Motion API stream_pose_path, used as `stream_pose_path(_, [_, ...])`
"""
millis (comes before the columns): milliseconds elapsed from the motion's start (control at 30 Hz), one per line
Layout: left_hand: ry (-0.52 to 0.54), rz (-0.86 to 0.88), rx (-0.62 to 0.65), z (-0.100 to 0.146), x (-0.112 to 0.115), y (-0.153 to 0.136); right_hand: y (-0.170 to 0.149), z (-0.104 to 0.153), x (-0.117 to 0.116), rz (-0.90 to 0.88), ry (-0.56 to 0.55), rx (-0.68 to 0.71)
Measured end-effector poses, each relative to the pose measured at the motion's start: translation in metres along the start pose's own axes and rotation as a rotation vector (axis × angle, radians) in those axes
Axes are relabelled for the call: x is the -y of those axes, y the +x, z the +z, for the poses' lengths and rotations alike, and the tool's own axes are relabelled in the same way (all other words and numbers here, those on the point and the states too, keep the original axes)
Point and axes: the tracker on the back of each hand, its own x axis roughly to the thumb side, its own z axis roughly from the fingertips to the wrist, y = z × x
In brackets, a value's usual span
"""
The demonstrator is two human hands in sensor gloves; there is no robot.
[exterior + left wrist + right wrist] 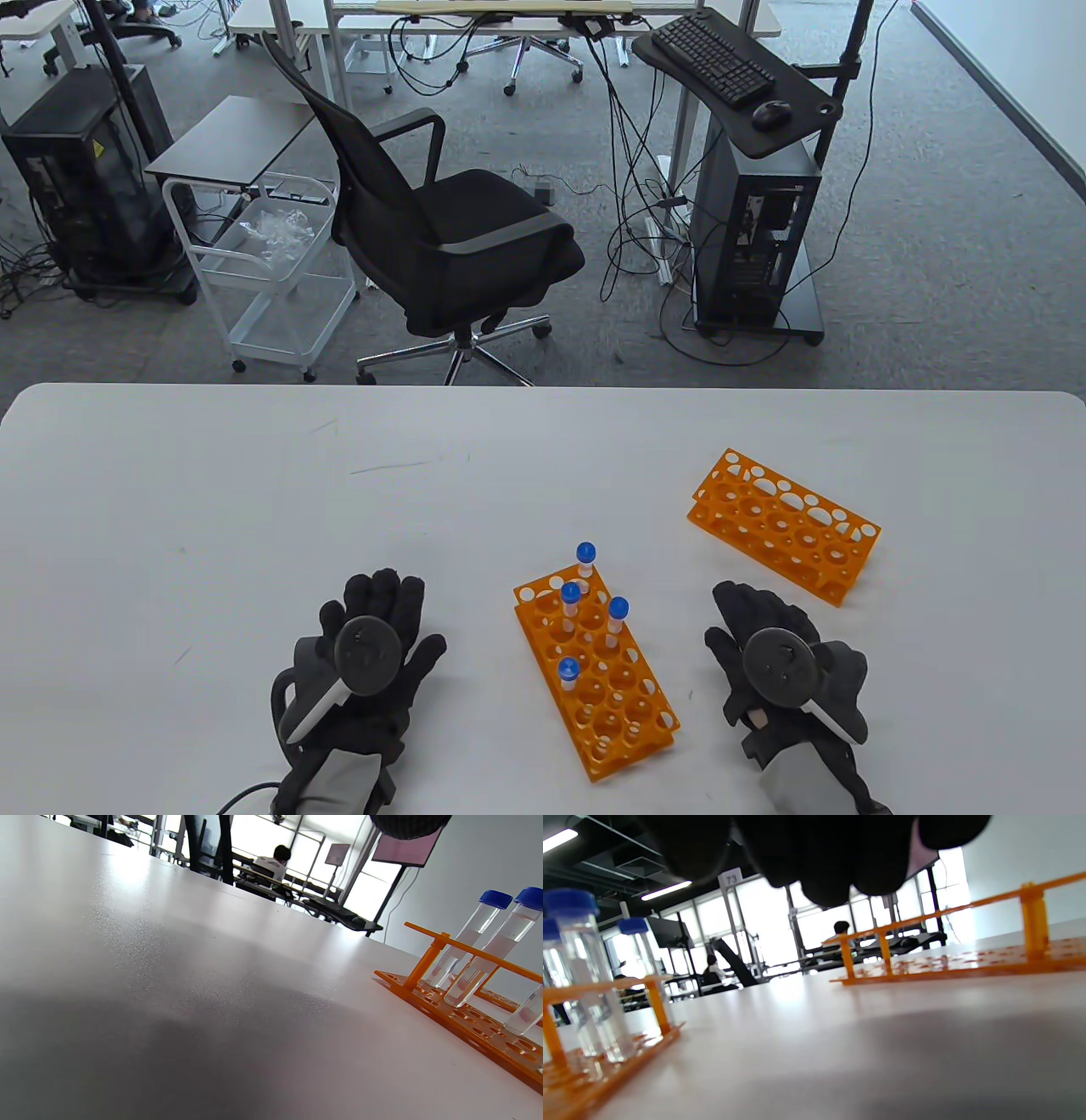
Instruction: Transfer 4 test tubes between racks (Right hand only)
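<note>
Waiting to start: both hands lie flat and empty on the table.
Right hand [785,666] should pinch one blue-capped tube [618,613] in the near rack [594,679], lift straight, carry to the empty rack [785,526]; left hand [361,658] idle.

Beyond your white table [254,509] lies grey carpet [933,255]; a black office chair [441,229] stands just behind it, a white wire cart [263,272] to its left, a computer tower [755,229] under a keyboard stand [721,72] to its right; bright windows [763,925] backlight seated people.
</note>
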Motion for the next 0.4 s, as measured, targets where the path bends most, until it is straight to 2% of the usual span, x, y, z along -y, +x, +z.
stream_pose_path(400, [-0.002,-0.003,0.002,-0.0005,0.0011,0.0,0.0007,0.0,-0.0029,0.017,0.011,0.006])
